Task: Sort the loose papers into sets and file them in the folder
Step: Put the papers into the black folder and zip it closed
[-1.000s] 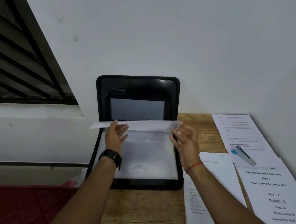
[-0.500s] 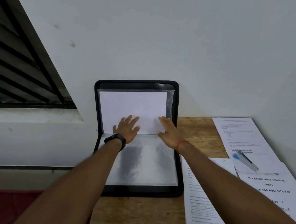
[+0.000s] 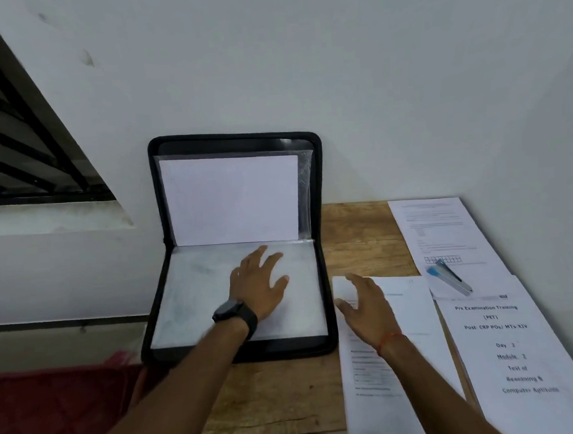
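Nearest to me, on the wooden table, lies a printed sheet, and to its right a booklet titled "Pre Examination Training". The person's right hand, with a red thread at the wrist, is above the far end of this sheet with fingers loose and spread, holding nothing; if it touches the paper I cannot tell. Just beside it, to the left, the black folder lies open. The left hand, wearing a dark watch, rests flat and wide on the clear sleeve of the lying half. The other half stands upright against the wall and keeps a white sheet inside. Further right lies another printed page with a blue-grey stapler on its near end.
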